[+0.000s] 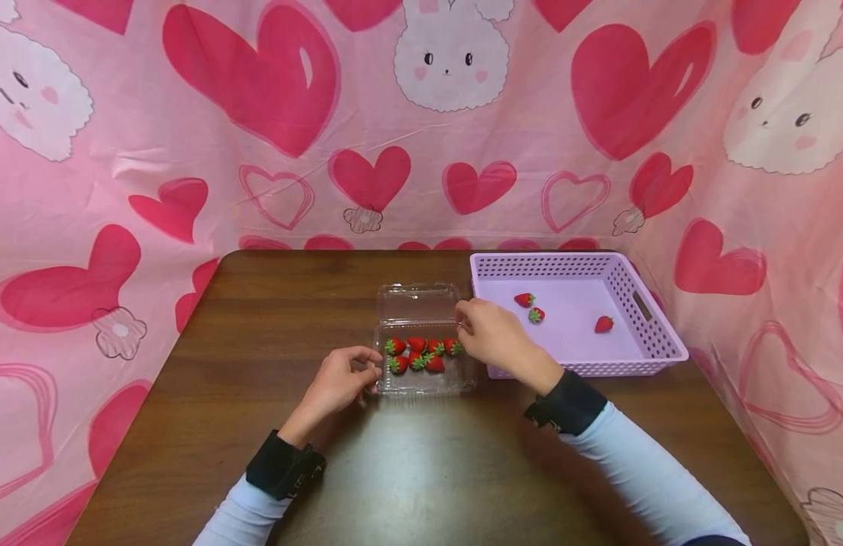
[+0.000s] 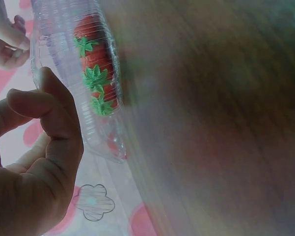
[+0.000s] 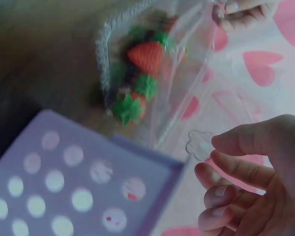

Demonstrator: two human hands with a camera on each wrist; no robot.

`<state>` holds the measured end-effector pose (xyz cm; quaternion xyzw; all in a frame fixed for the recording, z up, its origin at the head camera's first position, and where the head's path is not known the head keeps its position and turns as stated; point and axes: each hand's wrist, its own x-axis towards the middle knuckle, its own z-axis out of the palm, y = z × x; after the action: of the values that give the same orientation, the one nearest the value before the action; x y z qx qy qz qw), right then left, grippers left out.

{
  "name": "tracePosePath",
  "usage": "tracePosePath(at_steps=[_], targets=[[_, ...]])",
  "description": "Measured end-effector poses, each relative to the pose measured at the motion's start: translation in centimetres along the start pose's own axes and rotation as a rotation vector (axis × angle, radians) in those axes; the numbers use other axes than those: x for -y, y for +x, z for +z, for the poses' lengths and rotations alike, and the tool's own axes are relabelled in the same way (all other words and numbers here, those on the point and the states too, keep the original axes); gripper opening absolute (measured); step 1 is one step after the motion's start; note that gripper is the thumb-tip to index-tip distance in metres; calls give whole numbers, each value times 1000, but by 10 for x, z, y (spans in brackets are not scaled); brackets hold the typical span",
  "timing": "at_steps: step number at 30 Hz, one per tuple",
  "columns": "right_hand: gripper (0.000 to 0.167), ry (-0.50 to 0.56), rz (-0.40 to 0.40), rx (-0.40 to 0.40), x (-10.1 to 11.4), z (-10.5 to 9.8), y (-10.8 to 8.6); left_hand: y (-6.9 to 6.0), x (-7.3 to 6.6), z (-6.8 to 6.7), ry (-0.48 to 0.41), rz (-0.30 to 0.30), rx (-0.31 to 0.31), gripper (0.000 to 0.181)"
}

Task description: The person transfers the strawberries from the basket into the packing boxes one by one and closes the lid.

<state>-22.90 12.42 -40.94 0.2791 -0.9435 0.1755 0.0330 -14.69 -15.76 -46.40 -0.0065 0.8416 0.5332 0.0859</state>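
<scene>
A clear plastic box point(image 1: 428, 383) with its lid point(image 1: 418, 299) tipped back holds several strawberries point(image 1: 416, 345) in two rows. My left hand point(image 1: 338, 379) is at the box's left side, fingers bent; in the left wrist view the index fingertip of that hand point(image 2: 49, 132) meets the box's edge point(image 2: 100, 145), with the thumb apart from it. Over the box's right edge, beside the end strawberry, is my right hand point(image 1: 496, 337). In the right wrist view this hand point(image 3: 255, 172) has loosely bent fingers with nothing seen between them.
A lilac perforated basket point(image 1: 585, 369) stands just right of the box, three strawberries lying on its floor: two at the left point(image 1: 524, 299) point(image 1: 537, 315), one at the right point(image 1: 603, 324). A pink patterned cloth point(image 1: 421, 136) hangs behind and beside the brown table point(image 1: 271, 303).
</scene>
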Motion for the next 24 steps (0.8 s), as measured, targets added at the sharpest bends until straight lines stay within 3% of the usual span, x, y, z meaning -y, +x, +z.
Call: tracePosePath(at_steps=[17, 24], targets=[[14, -59, 39, -57, -28, -30, -1, 0, 0, 0, 9, 0, -4, 20], [15, -58, 73, -38, -41, -36, -1, 0, 1, -1, 6, 13, -4, 18]])
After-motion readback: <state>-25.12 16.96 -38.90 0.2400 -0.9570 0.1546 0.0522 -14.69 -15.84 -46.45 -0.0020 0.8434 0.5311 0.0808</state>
